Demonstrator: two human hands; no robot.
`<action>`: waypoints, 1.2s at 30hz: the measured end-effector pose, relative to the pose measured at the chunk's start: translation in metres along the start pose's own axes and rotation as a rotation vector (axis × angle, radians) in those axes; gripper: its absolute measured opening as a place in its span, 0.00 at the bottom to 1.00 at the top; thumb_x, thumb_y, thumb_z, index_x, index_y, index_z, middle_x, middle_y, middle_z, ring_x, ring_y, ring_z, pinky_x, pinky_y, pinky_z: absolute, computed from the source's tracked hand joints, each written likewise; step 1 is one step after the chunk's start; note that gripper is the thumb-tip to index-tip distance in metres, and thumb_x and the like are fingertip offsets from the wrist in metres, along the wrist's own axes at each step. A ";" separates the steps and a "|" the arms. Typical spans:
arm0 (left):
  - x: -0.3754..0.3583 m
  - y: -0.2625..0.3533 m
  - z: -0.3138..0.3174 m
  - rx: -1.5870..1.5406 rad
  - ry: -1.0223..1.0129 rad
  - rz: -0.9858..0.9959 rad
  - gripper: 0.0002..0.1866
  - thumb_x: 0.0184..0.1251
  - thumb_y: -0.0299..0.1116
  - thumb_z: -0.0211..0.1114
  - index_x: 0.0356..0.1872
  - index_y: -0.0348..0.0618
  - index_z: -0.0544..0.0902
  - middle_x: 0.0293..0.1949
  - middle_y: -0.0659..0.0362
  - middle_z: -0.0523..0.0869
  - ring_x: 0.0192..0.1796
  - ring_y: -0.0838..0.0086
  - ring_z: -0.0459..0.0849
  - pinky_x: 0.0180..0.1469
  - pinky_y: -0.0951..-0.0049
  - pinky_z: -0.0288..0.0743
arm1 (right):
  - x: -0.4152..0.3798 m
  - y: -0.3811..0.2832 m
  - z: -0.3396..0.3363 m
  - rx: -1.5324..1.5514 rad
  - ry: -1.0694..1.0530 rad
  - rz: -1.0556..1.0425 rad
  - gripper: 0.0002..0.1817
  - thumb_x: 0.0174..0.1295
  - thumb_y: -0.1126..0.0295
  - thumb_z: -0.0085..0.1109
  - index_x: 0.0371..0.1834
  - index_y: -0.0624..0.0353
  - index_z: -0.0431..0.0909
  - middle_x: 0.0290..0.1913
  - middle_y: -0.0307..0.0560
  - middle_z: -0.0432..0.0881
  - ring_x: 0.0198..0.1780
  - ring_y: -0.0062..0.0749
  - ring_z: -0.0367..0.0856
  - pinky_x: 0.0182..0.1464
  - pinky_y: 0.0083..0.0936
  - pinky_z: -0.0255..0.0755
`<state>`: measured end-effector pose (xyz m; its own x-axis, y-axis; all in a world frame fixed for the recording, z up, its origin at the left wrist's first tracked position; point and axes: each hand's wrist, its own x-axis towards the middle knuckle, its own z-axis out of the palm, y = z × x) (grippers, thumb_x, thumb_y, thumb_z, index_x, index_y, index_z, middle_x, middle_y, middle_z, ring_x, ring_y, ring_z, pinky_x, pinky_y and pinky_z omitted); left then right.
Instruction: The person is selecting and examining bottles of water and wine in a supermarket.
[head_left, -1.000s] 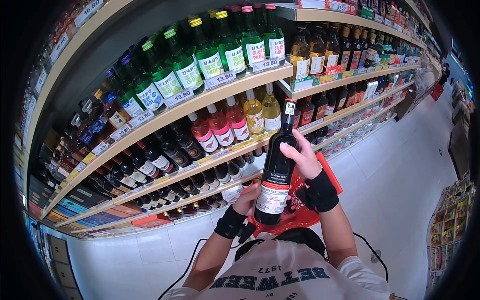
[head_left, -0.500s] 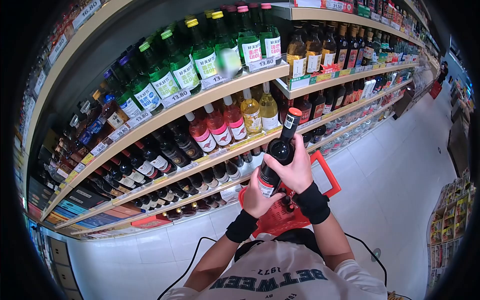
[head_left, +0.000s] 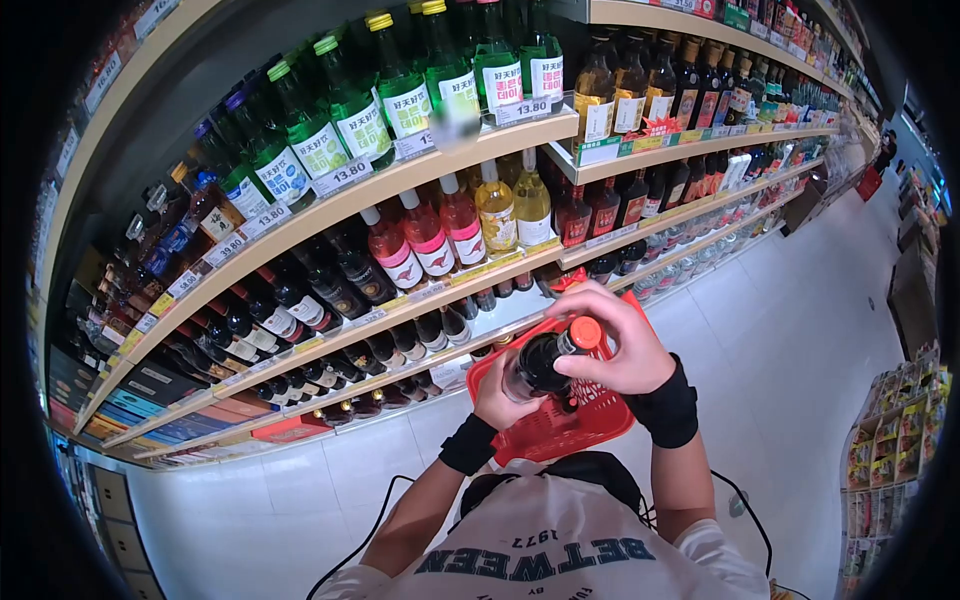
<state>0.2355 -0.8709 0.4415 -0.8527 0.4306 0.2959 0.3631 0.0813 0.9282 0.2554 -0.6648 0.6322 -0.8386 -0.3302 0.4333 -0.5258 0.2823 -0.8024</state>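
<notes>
A dark wine bottle (head_left: pixel 541 366) with an orange-red cap tilts toward me over the red shopping basket (head_left: pixel 481 385). My left hand (head_left: pixel 503 396) is closed around the bottle's body from the left. At the neck, my right hand (head_left: pixel 635 345) curls its fingers and thumb about the part just under the cap. The label is mostly turned away or covered by my hands. Beneath the bottle, the basket shows its slotted red wall, and its inside is partly hidden by the bottle and hands.
Shelves of bottles run along the left and ahead, with green bottles (head_left: pixel 408 104) above pink bottles (head_left: pixel 433 250). The wooden shelf edge (head_left: pixel 400 176) carries price tags. Pale floor tiles (head_left: pixel 770 330) stretch to the right, where a rack of small packets (head_left: pixel 893 440) stands.
The bottle has come down and its cap now points more toward me. My right hand has shifted from the bottle's body up to its neck. More of the basket shows.
</notes>
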 end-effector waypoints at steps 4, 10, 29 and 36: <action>-0.007 -0.030 -0.001 -0.058 -0.049 0.037 0.52 0.44 0.31 0.83 0.71 0.35 0.61 0.61 0.49 0.78 0.65 0.65 0.77 0.68 0.64 0.68 | -0.003 -0.006 -0.017 -0.035 -0.159 0.309 0.20 0.54 0.69 0.75 0.47 0.61 0.78 0.39 0.44 0.81 0.41 0.30 0.81 0.46 0.27 0.76; -0.018 -0.041 -0.019 -0.054 -0.453 -0.125 0.52 0.40 0.34 0.84 0.70 0.35 0.64 0.62 0.51 0.76 0.65 0.65 0.76 0.69 0.68 0.65 | -0.027 0.077 -0.021 0.030 -0.112 0.498 0.15 0.53 0.70 0.77 0.34 0.61 0.76 0.28 0.33 0.77 0.33 0.16 0.74 0.37 0.20 0.71; -0.056 -0.173 0.027 -0.209 -0.672 -0.333 0.56 0.39 0.29 0.82 0.73 0.42 0.60 0.65 0.49 0.75 0.68 0.61 0.74 0.71 0.62 0.66 | -0.102 0.151 0.052 -0.030 -0.062 0.745 0.13 0.50 0.72 0.74 0.38 0.64 0.85 0.29 0.43 0.85 0.31 0.23 0.83 0.37 0.21 0.75; -0.094 -0.238 0.030 -0.035 -0.217 -0.428 0.43 0.52 0.29 0.76 0.70 0.43 0.64 0.65 0.47 0.74 0.66 0.57 0.75 0.68 0.63 0.69 | -0.132 0.221 0.093 -0.282 0.012 0.847 0.17 0.51 0.62 0.74 0.35 0.62 0.80 0.30 0.53 0.86 0.35 0.43 0.87 0.40 0.31 0.79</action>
<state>0.2406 -0.9041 0.1862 -0.8234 0.5431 -0.1647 -0.0192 0.2633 0.9645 0.2636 -0.6429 0.3593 -0.9622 0.0989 -0.2537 0.2568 0.6392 -0.7249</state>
